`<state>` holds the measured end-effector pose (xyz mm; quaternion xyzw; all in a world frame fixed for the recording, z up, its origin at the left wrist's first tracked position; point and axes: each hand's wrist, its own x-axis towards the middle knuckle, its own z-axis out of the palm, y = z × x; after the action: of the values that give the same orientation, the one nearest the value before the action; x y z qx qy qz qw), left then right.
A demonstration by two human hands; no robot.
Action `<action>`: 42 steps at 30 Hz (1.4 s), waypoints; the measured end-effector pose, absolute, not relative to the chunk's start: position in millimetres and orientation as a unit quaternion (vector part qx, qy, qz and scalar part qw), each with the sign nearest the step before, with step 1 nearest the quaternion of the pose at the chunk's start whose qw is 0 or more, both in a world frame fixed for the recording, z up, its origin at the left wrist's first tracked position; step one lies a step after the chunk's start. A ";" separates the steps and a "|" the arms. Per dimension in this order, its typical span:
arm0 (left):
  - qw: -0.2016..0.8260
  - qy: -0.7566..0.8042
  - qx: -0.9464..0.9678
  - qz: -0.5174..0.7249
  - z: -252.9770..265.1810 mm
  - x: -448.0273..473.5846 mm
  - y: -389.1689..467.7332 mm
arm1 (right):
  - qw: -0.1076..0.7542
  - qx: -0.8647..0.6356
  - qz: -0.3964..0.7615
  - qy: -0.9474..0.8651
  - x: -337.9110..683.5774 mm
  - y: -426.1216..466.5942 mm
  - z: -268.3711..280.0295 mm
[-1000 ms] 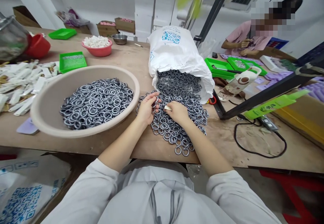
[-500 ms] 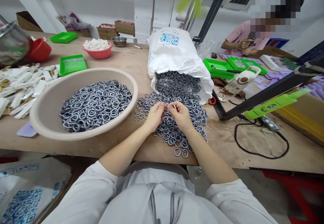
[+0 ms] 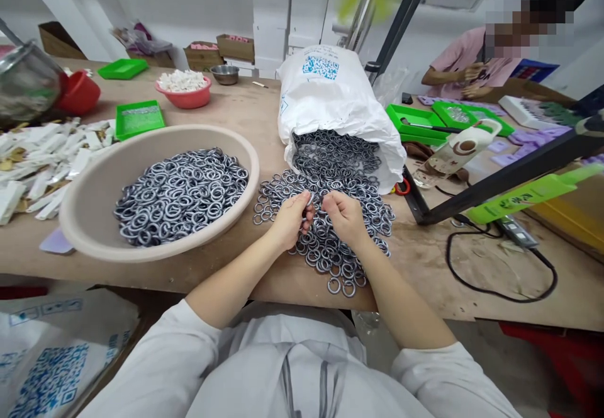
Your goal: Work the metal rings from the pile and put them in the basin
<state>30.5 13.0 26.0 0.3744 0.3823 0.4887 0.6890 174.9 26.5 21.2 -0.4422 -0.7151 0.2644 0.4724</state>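
Dark silver-grey rings (image 3: pixel 325 254) lie in a loose pile on the table and spread out of the mouth of a white woven sack (image 3: pixel 340 100). Over that pile my left hand (image 3: pixel 291 221) is closed, with a ring (image 3: pixel 309 199) pinched at its thumb and fingertips. A short gap away, my right hand (image 3: pixel 346 218) is also closed, its fingers curled in; what it holds, if anything, is hidden. To the left stands a large beige basin (image 3: pixel 85 216) with many of the same rings heaped inside.
White pieces (image 3: pixel 47 160) are heaped at far left. Green trays (image 3: pixel 127 125) and a red bowl (image 3: pixel 184 98) of white parts sit behind the basin. A dark metal post (image 3: pixel 476 191), a cable (image 3: pixel 448 260) and a white bottle (image 3: pixel 465 147) are at right. A co-worker (image 3: pixel 457 68) is beyond.
My hands have moved slightly apart. A thin pale sliver seen at my right fingertips no longer shows, and those fingers are curled in more. The whole view has shifted a little.
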 end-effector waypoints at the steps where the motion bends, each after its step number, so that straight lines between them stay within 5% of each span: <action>1: 0.688 0.384 0.371 0.491 26.1 30.4 13.0 | 0.453 -0.441 0.232 -0.739 175.9 24.6 21.7; 11: 0.688 0.371 0.394 0.484 20.5 29.3 14.0 | 0.386 -0.438 0.222 -0.781 177.0 20.7 22.6; 20: 0.719 0.330 0.387 0.474 24.6 25.0 16.1 | 0.447 -0.539 0.222 -0.678 200.3 58.2 6.1; 27: 0.702 0.348 0.282 0.553 31.7 3.6 38.1 | 0.129 -0.629 0.088 -0.762 170.1 64.5 10.0; 30: 0.723 0.357 0.223 0.549 30.9 1.6 41.9 | 0.081 -0.653 0.071 -0.750 162.4 70.8 9.2; 33: 0.727 0.379 0.189 0.541 26.8 3.2 44.2 | 0.129 -0.647 0.115 -0.743 169.2 76.0 10.5; 38: 0.657 0.432 0.315 0.531 11.8 19.5 37.2 | 0.354 -0.529 0.397 -0.661 187.7 66.6 14.8; 42: 0.619 0.438 0.426 0.494 1.0 31.8 28.9 | 0.409 -0.473 0.497 -0.601 184.8 50.7 10.8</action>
<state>31.8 28.9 1.0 0.4256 0.4381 0.4939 0.6189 184.8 50.7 10.8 -0.4732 -0.6015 0.4968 0.4093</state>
